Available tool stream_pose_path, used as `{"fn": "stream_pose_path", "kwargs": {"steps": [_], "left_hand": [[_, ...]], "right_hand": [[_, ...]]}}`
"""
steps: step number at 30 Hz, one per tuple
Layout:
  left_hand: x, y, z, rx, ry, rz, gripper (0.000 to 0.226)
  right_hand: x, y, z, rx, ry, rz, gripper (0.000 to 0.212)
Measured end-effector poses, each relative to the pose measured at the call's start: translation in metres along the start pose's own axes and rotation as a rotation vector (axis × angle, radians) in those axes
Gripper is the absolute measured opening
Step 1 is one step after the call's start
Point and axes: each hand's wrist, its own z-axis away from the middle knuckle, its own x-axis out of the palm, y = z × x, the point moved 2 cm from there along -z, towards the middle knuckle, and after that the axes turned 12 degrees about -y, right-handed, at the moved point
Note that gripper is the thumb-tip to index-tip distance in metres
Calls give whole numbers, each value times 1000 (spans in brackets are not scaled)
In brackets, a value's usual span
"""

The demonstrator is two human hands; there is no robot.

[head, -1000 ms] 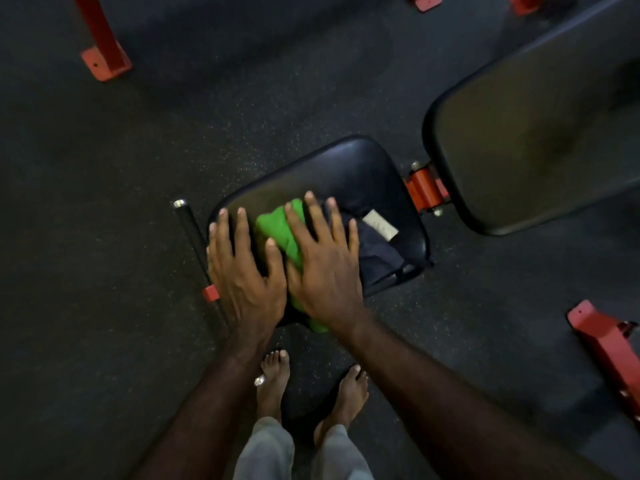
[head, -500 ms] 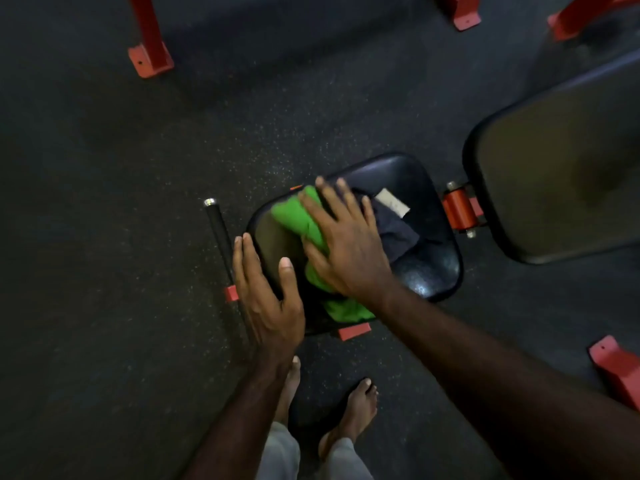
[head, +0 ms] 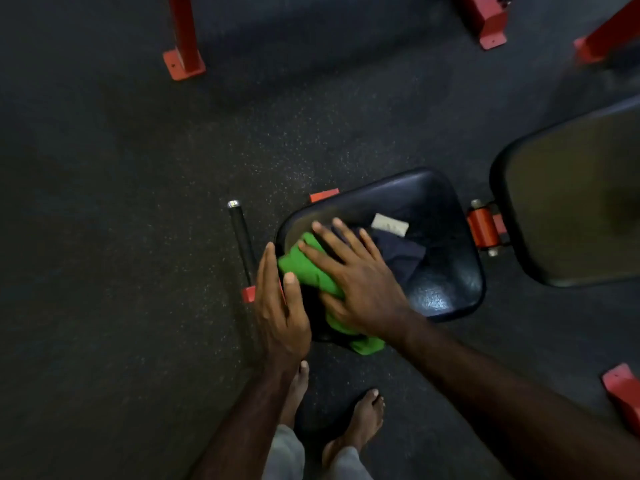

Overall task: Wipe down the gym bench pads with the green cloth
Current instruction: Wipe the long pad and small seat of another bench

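Note:
The black seat pad (head: pixel 440 237) of the gym bench lies below me, with the larger black back pad (head: pixel 571 209) to its right. A green cloth (head: pixel 304 268) is spread on the seat pad's near left part. My right hand (head: pixel 356 278) presses flat on the cloth with straight, spread fingers. My left hand (head: pixel 280 306) rests against the pad's left edge, fingers straight and thumb on the pad beside the cloth. A dark blue cloth (head: pixel 401 258) with a white label (head: pixel 389 224) lies on the pad beyond my right hand.
A black handle bar (head: pixel 242 244) sticks out to the left of the seat. A red hinge (head: pixel 483 226) joins the two pads. Red frame feet (head: pixel 183 64) (head: pixel 491 32) (head: pixel 623 393) stand on the dark rubber floor. My bare feet (head: pixel 360 420) are just below the seat.
My right hand has slid the green cloth across the seat pad. My left hand has moved off the pad's top to its left edge. The view has shifted, so the bench sits further right.

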Motion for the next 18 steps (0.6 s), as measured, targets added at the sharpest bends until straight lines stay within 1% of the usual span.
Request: {"fn": "stream_pose_path", "kwargs": {"steps": [1,2,4,6,7,8,9,12,13,14,15,16,18], "left_hand": [[-3,0,-1,-1,-3,20,61],[-4,-1,0,-4,-1,43,61],[-7,-5,1,-31,21,105,60],[-6,-8,2,-72,36,172,61],[-5,-10,3,-87,47,194,61],[-5,-12,5,-92,56,193,61],[-5,-12,7,-87,61,181,61],[-9,-19,14,-65,41,130,63],[-12,-20,15,-72,29,132,63],[-14,-22,16,-78,14,137,63],[-15,-23,16,-80,6,149,63],[-16,-23,16,-74,13,161,62],[-17,-22,16,-66,28,177,59]], "right_hand": [[2,7,11,-14,-14,31,79],[1,17,17,29,0,27,80],[-5,24,7,234,73,-65,78],[-14,10,-21,449,146,-192,73],[-17,-3,-36,499,159,-233,71],[-16,-16,-46,494,151,-231,70],[-14,-28,-51,430,134,-189,69],[4,-42,-28,91,21,-42,66],[8,-39,-13,5,-19,-3,66],[11,-33,0,-31,-51,34,68],[11,-25,9,-19,-60,55,71],[8,-18,10,39,-50,49,73],[-2,-15,-4,246,7,-45,73]]}}
